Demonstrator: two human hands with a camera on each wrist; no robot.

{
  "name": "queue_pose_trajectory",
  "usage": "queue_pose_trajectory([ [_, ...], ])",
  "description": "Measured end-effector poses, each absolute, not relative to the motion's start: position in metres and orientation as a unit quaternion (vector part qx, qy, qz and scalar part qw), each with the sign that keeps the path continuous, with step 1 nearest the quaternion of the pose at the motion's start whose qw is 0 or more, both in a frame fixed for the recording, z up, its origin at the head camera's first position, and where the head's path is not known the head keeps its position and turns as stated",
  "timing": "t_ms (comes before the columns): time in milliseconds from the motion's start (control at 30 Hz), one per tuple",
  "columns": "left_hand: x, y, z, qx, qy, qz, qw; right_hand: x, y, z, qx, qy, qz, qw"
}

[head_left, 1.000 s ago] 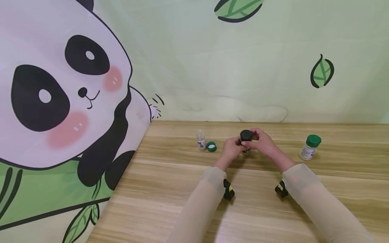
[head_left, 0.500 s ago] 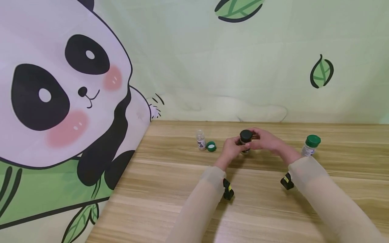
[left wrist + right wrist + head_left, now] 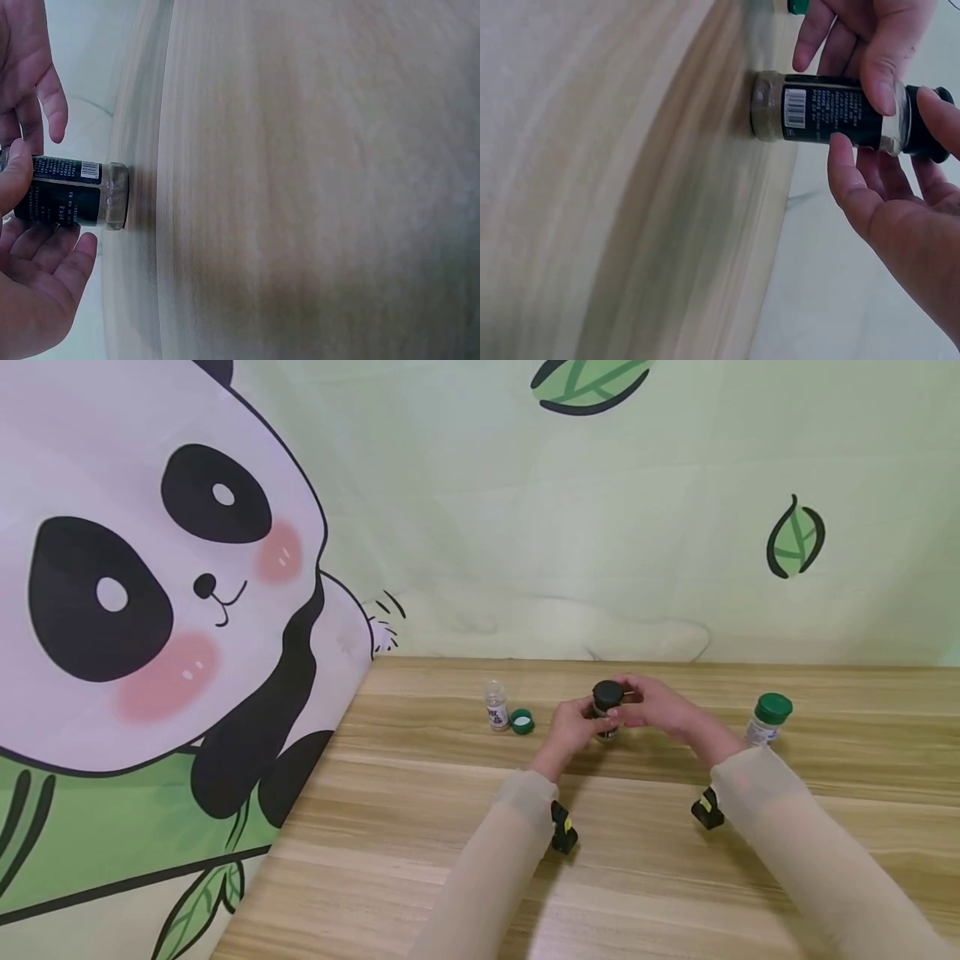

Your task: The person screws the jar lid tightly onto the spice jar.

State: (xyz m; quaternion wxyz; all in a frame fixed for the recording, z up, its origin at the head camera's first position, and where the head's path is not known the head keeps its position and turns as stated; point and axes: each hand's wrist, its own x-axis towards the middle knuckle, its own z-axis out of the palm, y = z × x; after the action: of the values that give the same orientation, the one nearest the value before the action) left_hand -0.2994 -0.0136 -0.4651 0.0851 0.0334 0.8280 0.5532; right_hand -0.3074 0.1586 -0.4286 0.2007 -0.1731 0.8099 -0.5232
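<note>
Dark-labelled bottle (image 3: 832, 112), small, upright, mid-surface toward the back edge, between both hands. Base at or just above the surface (image 3: 420, 827); contact not clear. Barcode and pale print on the label, clear band at the base, black cap (image 3: 607, 692) on top.

Left hand (image 3: 576, 727) grasping the bottle body: thumb pressed on the label near the neck, fingers bent round the other side, little finger sticking out toward the base. Right hand (image 3: 656, 706) grasping at the top: thumb on the black cap, fingers curved round behind it, outer finger extended alongside the label. Both hands partly closed, neither clenched.

Left of the bottle, near the left hand: clear bottle (image 3: 496, 706) with dark print on a white label, upright. Green cap (image 3: 522, 722) just beside it, pale inside showing. Right side, well apart from the dark bottle: green-lidded jar (image 3: 773, 708), lower part covered by the right sleeve.

Pale sleeves (image 3: 480, 877) on both arms, a small black device (image 3: 563, 828) under each wrist. Surface is light wood grain. Behind: pale green backdrop (image 3: 465, 510), big cartoon panda (image 3: 150, 543) at left, leaf drawings (image 3: 795, 539) at right and top.
</note>
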Motion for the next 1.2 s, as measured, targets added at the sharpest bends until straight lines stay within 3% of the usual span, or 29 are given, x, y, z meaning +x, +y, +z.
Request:
queue_pose_trajectory([
  [1200, -0.299, -0.014, -0.465, 0.039, 0.824, 0.560, 0.081, -0.297, 0.146, -0.432, -0.124, 0.806, -0.556, 0.164],
])
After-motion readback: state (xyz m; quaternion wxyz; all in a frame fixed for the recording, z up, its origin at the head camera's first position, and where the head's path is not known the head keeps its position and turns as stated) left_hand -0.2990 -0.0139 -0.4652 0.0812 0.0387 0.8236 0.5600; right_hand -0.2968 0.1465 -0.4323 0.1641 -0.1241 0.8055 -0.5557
